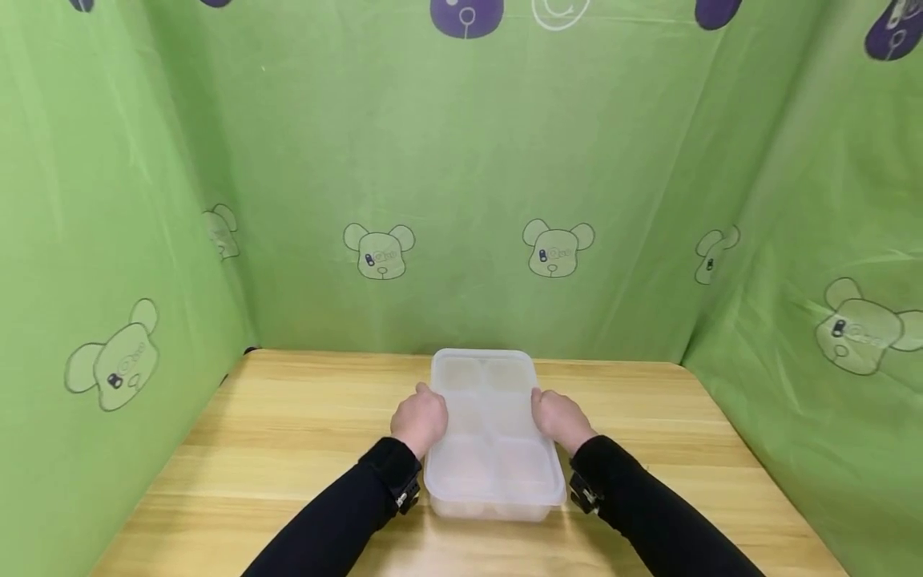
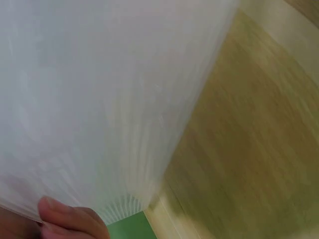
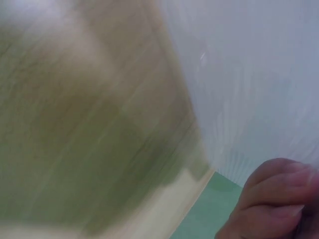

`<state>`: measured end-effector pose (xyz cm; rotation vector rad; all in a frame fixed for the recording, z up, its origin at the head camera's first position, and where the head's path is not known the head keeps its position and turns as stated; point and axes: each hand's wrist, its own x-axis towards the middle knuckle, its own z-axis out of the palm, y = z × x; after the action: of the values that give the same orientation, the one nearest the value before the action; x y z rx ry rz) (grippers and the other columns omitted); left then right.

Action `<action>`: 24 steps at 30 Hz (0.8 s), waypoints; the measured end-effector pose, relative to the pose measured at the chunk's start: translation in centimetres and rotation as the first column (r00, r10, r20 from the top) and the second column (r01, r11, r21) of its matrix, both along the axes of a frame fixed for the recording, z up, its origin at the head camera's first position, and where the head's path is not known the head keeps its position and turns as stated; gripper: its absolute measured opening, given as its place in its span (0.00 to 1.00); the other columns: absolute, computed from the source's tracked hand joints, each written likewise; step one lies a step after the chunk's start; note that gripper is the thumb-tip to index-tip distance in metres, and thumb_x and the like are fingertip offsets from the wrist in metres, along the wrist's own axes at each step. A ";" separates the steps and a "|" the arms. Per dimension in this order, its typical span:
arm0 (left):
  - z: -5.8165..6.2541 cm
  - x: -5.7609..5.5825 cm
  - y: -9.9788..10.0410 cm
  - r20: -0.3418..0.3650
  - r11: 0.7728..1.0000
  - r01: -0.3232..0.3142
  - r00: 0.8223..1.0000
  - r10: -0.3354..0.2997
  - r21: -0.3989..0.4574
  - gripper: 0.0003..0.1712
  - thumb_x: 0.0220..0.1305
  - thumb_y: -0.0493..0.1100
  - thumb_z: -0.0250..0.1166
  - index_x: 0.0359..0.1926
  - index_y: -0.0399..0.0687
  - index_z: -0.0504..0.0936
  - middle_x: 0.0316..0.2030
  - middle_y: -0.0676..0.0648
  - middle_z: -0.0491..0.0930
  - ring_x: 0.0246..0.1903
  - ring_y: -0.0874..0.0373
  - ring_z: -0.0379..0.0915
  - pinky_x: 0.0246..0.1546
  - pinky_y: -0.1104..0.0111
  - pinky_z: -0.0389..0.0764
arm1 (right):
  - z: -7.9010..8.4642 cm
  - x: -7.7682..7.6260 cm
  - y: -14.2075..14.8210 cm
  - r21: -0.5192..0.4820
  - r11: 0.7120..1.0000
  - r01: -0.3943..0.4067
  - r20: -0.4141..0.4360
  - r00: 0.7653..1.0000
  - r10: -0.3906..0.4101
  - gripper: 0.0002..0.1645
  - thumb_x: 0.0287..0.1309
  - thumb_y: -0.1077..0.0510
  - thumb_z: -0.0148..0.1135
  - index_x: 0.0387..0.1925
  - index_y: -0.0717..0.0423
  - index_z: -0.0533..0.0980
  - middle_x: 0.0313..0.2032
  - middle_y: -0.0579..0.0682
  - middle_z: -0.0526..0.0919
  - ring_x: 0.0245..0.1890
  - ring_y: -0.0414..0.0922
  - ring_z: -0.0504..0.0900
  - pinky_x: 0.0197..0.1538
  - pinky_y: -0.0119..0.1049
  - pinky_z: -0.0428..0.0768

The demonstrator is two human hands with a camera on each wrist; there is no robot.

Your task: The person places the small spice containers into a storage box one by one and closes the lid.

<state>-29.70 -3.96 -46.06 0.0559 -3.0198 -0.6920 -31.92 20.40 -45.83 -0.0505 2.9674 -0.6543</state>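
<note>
A translucent white plastic food container [image 1: 490, 417] with a lid lies lengthwise before me, its top showing several rounded compartments. My left hand [image 1: 421, 418] grips its left long side near the middle. On the opposite side, my right hand [image 1: 562, 418] grips it at about the same height. Curled fingers [image 2: 72, 219] press against the container's ribbed wall [image 2: 114, 109] in the left wrist view. The right wrist view shows bent fingers [image 3: 274, 199] at the container's wall [image 3: 244, 89]. Pale contents show faintly through the plastic, too blurred to make out.
Beneath the container is a light wood-grain table [image 1: 303, 433], with shadow under both sides. A green curtain [image 1: 461, 160] printed with bear faces hangs behind the table's far edge and along both sides. Black sleeves [image 1: 346, 505] cover both forearms.
</note>
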 end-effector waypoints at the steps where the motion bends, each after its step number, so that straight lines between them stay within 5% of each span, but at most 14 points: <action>1: 0.0 0.0 -0.1 -0.009 1.000 0.021 1.000 -0.021 -0.009 0.25 0.79 0.42 0.43 0.61 0.22 0.69 0.36 0.36 0.77 0.20 0.47 0.74 0.19 0.57 0.78 | -0.1 -0.1 0.0 -0.004 1.000 -0.006 -0.004 1.000 0.006 0.34 0.79 0.49 0.29 0.36 0.66 0.77 0.33 0.61 0.79 0.31 0.53 0.78 0.44 0.51 0.79; 5: -0.5 -0.2 -0.4 -0.030 0.996 0.071 0.997 -0.070 0.044 0.25 0.82 0.43 0.40 0.57 0.22 0.72 0.36 0.36 0.75 0.20 0.47 0.74 0.22 0.59 0.78 | -0.3 -0.2 0.0 -0.006 1.000 -0.028 -0.010 1.000 0.028 0.33 0.80 0.49 0.28 0.25 0.59 0.72 0.24 0.56 0.73 0.26 0.50 0.76 0.39 0.47 0.79; 12: -1.4 -0.6 -1.0 -0.032 0.982 0.139 0.990 -0.136 0.127 0.26 0.82 0.43 0.37 0.45 0.26 0.76 0.31 0.40 0.73 0.27 0.48 0.74 0.32 0.57 0.79 | -0.4 0.1 0.0 -0.071 0.997 -0.025 0.001 1.000 0.025 0.32 0.81 0.49 0.28 0.22 0.57 0.66 0.20 0.52 0.66 0.23 0.48 0.72 0.34 0.43 0.77; 24: -1.3 -0.9 -1.7 -0.015 0.943 0.174 0.984 -0.177 0.284 0.28 0.82 0.44 0.35 0.49 0.23 0.75 0.35 0.37 0.78 0.36 0.43 0.77 0.43 0.52 0.79 | -0.5 -0.1 0.8 -0.184 0.981 -0.069 0.019 0.997 0.074 0.33 0.81 0.48 0.27 0.20 0.55 0.66 0.19 0.49 0.66 0.19 0.45 0.71 0.31 0.37 0.75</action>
<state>-30.59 -5.61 -47.34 -0.2047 -2.9336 -1.1410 -32.03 21.22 -46.33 -0.1611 2.8570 -0.9082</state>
